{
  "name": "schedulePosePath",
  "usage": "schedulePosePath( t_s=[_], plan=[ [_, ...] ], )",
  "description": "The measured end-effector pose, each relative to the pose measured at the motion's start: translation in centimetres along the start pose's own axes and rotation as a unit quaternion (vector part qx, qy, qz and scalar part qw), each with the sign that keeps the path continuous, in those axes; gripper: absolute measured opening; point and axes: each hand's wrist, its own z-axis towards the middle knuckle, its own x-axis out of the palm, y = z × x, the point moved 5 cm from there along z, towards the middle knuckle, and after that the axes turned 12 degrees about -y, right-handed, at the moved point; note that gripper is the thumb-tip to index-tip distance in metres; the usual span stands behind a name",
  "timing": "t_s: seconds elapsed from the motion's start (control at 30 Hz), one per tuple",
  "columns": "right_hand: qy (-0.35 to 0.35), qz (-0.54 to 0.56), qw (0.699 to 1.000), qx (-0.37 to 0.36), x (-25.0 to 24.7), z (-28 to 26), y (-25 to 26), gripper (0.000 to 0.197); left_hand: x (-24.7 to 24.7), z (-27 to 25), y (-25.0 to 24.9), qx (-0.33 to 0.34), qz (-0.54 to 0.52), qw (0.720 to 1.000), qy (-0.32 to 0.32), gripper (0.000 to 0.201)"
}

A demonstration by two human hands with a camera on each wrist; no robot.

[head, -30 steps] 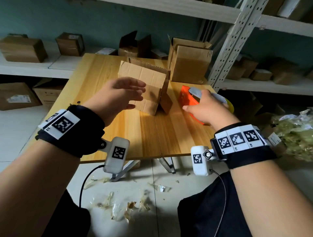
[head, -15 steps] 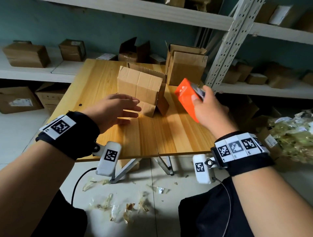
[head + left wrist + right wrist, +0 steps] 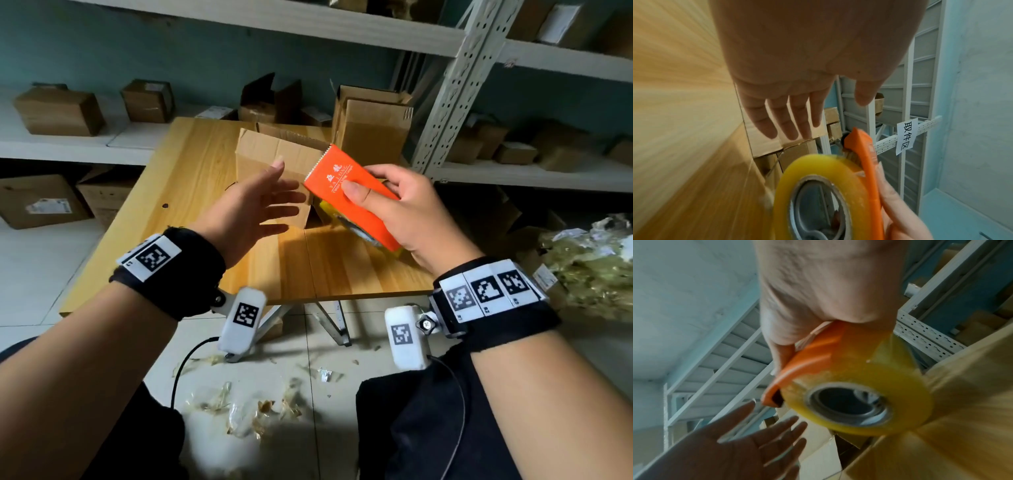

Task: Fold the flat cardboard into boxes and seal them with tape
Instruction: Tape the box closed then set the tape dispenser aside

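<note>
Mid-frame in the head view, above the light wooden table, with bare tabletop running lower left to its near edge and open wood below the hands. Behind them, at upper centre, a partly folded brown cardboard box standing on the table with flaps up; just right of it a taller open brown carton against the perforated white shelf upright, closing off the upper right. Right hand gripping the orange plastic tape dispenser, thumb pressed flat across its orange face, fingers curled round the far side; serrated edge pointing up-left, overlapping the box's top corner in frame. Yellowish clear tape roll seated under the orange shell, filling the lower centre of the left wrist view. Left hand spread flat, fingers straight and apart, holding nothing, fingertips just left of the dispenser with a narrow gap showing; contact not visible. Scraps of tape and film on the tiled floor at bottom centre
</note>
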Motion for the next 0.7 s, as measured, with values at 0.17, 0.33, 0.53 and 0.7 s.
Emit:
schedulePosePath(
  t_s=[0.17,0.33,0.53,0.7],
  plan=[
    [0.04,0.032,0.997,-0.059,2.3,-1.8,1.5,0.05,0.6,-0.9,0.0,0.024,-0.033,0.999,0.0,0.055],
    [0.027,0.066,0.995,-0.067,3.1,-2.9,1.6,0.049,0.0,-1.1,-0.4,0.042,-0.059,0.997,-0.03,0.06],
    [0.026,0.062,0.995,-0.074,3.2,-2.6,1.6,0.053,-0.6,-1.0,-0.5,0.038,-0.104,0.994,-0.024,0.046],
    [0.029,0.07,0.994,-0.076,3.6,-2.1,1.3,0.053,-0.8,-0.5,-0.3,0.01,-0.137,0.99,0.008,0.065]
  ],
)
